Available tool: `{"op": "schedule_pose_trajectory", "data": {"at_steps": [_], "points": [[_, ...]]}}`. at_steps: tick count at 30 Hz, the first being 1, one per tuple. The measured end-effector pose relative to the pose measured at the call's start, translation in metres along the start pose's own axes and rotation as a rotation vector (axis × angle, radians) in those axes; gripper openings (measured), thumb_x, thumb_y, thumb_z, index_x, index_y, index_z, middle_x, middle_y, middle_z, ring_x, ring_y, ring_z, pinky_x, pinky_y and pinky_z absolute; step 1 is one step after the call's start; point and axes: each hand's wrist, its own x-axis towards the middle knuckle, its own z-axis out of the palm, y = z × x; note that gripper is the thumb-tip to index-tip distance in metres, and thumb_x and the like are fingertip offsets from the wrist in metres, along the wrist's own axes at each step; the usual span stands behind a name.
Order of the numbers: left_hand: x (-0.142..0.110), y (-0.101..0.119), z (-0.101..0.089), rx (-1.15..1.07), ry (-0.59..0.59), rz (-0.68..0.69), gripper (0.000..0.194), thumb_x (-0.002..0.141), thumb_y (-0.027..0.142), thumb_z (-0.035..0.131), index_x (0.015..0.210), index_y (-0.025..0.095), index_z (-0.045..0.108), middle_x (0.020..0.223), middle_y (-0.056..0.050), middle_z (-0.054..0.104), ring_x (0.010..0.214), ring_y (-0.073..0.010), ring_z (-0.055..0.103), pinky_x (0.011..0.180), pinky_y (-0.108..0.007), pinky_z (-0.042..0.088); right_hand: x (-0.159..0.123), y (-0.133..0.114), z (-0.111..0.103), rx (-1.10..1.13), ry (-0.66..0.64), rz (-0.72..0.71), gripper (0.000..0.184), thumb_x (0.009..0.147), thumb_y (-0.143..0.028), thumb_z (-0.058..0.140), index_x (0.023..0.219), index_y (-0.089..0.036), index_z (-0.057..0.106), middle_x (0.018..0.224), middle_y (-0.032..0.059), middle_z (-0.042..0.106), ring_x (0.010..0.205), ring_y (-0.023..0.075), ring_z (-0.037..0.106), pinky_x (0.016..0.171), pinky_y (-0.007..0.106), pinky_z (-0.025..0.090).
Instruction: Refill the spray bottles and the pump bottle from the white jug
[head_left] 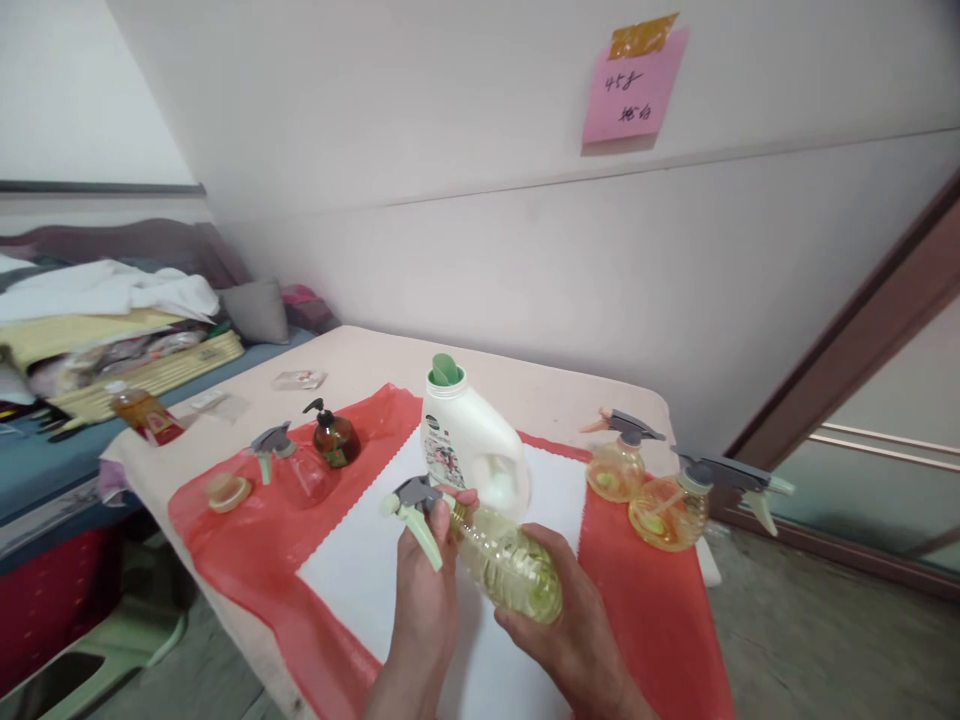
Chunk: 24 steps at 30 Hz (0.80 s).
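A clear, yellowish spray bottle [504,556] is held tilted in both hands above a white cloth [360,545]. My left hand [435,560] is closed around its neck, just below the grey and pale green trigger head [414,500]. Around the bottle's base, my right hand [559,610] is wrapped with the fingers on the far side. Behind them stands a white detergent jug [469,440] with a handle; its green spout [445,369] shows at the uncapped mouth.
On the red sheet's left are a spray bottle [304,475], a brown pump bottle [335,438] and a beige cap [226,491]. Two spray bottles, one nearer [667,512] and one farther [615,470], stand right. A pink note [634,95] is taped to the wall.
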Motion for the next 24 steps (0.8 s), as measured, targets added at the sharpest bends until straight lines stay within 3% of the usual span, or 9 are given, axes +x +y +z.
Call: {"op": "schedule_pose_trajectory", "data": {"at_steps": [4,8,11,15,18,21,24], "points": [[-0.002,0.002,0.002,0.068,-0.041,-0.006,0.029,0.084,0.043,0.062,0.097,0.018,0.065,0.102,-0.011,0.069,0.095,-0.0243,0.063,0.083,-0.037,0.046,0.002,0.001,-0.001,0.119,-0.031,0.082,0.065,0.063,-0.029,0.073,0.122,-0.028,0.045,0.113,0.0033,0.062,0.097,0.0227,0.061,0.081,0.033,0.051],[-0.002,0.005,0.000,0.030,-0.074,0.014,0.028,0.084,0.041,0.062,0.097,0.017,0.066,0.101,-0.010,0.068,0.097,-0.0245,0.062,0.088,-0.039,0.044,0.006,-0.011,-0.006,0.642,-0.111,0.407,0.072,0.054,-0.044,0.081,0.118,-0.025,0.054,0.110,0.0055,0.067,0.098,0.0264,0.062,0.082,0.036,0.049],[-0.005,0.004,0.001,0.024,-0.088,0.017,0.027,0.083,0.041,0.062,0.095,0.017,0.067,0.096,-0.009,0.068,0.091,-0.0231,0.062,0.083,-0.037,0.046,0.009,-0.017,-0.003,1.014,-0.096,0.604,0.055,0.066,-0.053,0.072,0.112,-0.024,0.060,0.109,0.0066,0.068,0.098,0.0253,0.062,0.081,0.035,0.047],[-0.009,0.003,0.008,0.033,-0.047,0.070,0.024,0.084,0.041,0.062,0.088,0.018,0.065,0.086,-0.005,0.065,0.079,-0.0184,0.060,0.071,-0.030,0.046,0.009,-0.014,0.006,1.243,-0.132,0.824,0.044,0.080,-0.059,0.057,0.100,-0.021,0.063,0.101,0.0052,0.069,0.096,0.0222,0.062,0.081,0.034,0.045],[-0.006,0.004,0.007,-0.020,-0.015,0.077,0.022,0.083,0.041,0.063,0.083,0.018,0.062,0.081,-0.003,0.062,0.074,-0.0154,0.058,0.066,-0.027,0.044,0.007,-0.019,0.008,1.385,-0.205,0.795,0.040,0.079,-0.055,0.060,0.102,-0.022,0.060,0.103,0.0054,0.068,0.099,0.0232,0.061,0.083,0.035,0.044],[0.002,0.006,0.002,-0.106,0.028,0.050,0.022,0.082,0.040,0.064,0.084,0.018,0.062,0.081,-0.004,0.063,0.072,-0.0149,0.058,0.065,-0.026,0.044,0.003,-0.030,0.006,1.453,-0.246,0.664,0.048,0.064,-0.036,0.076,0.106,-0.026,0.056,0.106,0.0042,0.067,0.099,0.0240,0.061,0.081,0.035,0.044],[0.007,0.008,-0.003,-0.155,0.050,0.033,0.021,0.083,0.038,0.064,0.083,0.018,0.061,0.082,-0.004,0.064,0.073,-0.0157,0.060,0.066,-0.028,0.045,0.000,-0.036,0.009,1.442,-0.150,0.682,0.052,0.058,-0.030,0.080,0.104,-0.027,0.054,0.108,0.0034,0.067,0.098,0.0231,0.063,0.079,0.034,0.047]]}}
